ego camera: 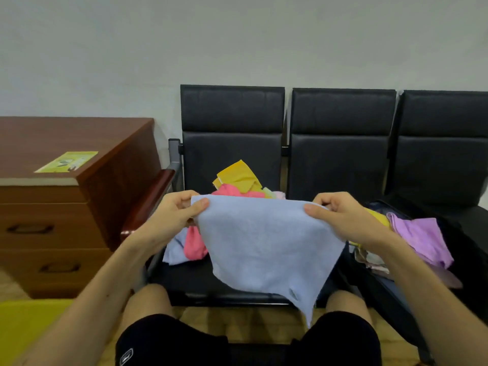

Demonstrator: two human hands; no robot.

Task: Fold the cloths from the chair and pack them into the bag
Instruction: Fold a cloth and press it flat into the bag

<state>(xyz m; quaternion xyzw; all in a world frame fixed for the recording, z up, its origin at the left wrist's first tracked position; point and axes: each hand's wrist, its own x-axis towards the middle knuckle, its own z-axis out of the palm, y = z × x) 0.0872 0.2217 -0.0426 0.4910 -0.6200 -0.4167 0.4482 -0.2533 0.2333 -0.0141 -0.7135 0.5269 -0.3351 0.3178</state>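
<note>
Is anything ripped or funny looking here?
Yes. The light blue cloth, pinched at its top corners by the left hand and right hand, has a small tear near its lower hanging corner.

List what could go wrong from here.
1. The light blue cloth, pinched only at its top corners by the left hand and right hand, hangs lopsided; the fold may come out crooked.
2. Its low tip dangles past the seat edge and may brush the floor.
3. The purple cloth spills over the bag rim and could slide out.
</note>
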